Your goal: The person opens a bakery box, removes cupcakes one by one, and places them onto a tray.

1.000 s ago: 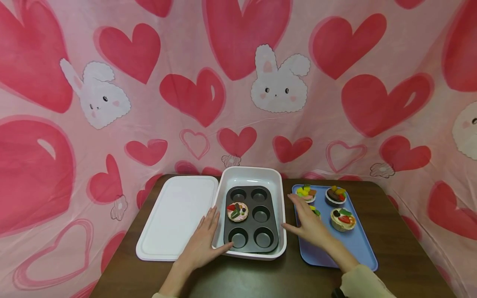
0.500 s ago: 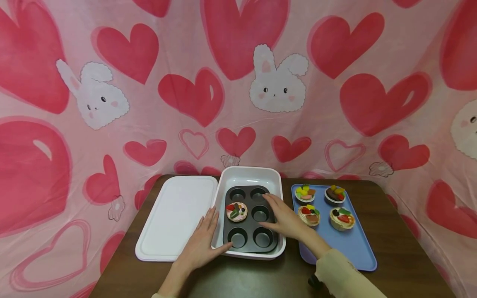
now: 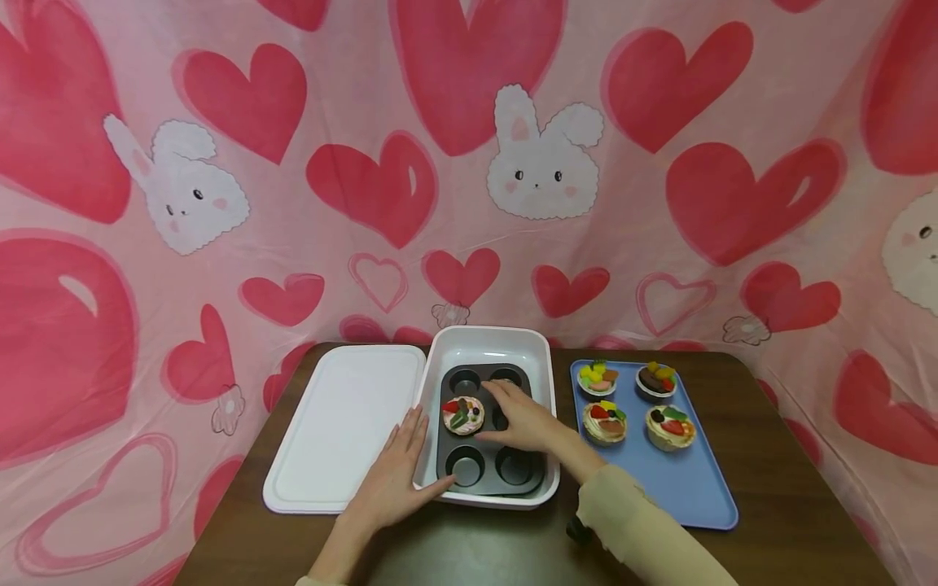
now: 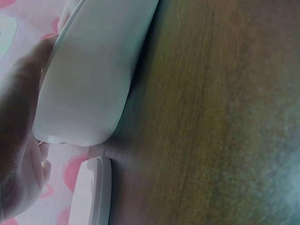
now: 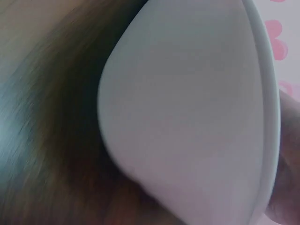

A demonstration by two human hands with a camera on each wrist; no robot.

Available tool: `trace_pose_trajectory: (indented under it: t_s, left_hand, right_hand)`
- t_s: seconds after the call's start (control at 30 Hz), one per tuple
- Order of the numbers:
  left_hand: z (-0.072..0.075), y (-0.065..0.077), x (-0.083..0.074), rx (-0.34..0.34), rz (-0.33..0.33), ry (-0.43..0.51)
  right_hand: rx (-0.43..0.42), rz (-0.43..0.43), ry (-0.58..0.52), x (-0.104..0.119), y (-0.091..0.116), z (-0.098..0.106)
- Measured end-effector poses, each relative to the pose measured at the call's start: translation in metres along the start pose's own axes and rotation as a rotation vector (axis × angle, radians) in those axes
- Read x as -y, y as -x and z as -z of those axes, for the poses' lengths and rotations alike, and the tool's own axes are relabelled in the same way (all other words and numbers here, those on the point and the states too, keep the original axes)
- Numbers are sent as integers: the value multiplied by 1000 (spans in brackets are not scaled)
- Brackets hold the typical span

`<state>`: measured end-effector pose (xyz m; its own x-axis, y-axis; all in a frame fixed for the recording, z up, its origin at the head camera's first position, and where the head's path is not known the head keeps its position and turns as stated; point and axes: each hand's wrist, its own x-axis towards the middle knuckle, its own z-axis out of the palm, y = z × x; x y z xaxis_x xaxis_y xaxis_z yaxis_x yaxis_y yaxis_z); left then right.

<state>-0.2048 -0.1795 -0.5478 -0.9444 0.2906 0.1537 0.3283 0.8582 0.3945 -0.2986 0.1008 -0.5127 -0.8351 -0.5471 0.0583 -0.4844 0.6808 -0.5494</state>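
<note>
A dark muffin tin (image 3: 489, 480) lies inside a white rectangular container (image 3: 487, 348). One toy fruit tart (image 3: 463, 416) sits in its middle left cup. My right hand (image 3: 522, 421) hovers over the tin's right side, thumb and fingers spread, just right of the tart and holding nothing. My left hand (image 3: 396, 468) rests at the container's near left rim with straight fingers, its thumb reaching over the near corner. The left wrist view shows the left hand (image 4: 18, 126) against the container's wall (image 4: 89, 79). In the right wrist view the container (image 5: 183, 108) hides most of the right hand (image 5: 287, 173).
A blue tray (image 3: 685, 488) on the right carries several toy pastries, among them a fruit tart (image 3: 670, 428) and a chocolate cupcake (image 3: 655, 381). A white lid (image 3: 344, 431) lies flat left of the container. A heart-patterned cloth (image 3: 454, 203) hangs behind the brown table (image 3: 440, 545).
My right hand has moved left from the blue tray's edge, over the container's right rim, to beside the tart in the tin. The left hand has stayed at the container's left rim.
</note>
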Motion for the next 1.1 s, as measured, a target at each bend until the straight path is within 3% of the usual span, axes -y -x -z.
trace_pose_trajectory:
  t_s: [0.2, 0.43, 0.67, 1.1]
  left_hand:
    - [-1, 1, 2, -17, -16, -13]
    - [-2, 0, 3, -5, -9, -6]
    - [-2, -1, 2, -6, -6, -2]
    - [-2, -1, 1, -21, -25, 0]
  right_hand:
    - [30, -13, 23, 12, -19, -10]
    - [-58, 43, 45, 4, -35, -32]
    - [-50, 1, 31, 14, -38, -37]
    - [-108, -6, -19, 6, -38, -49]
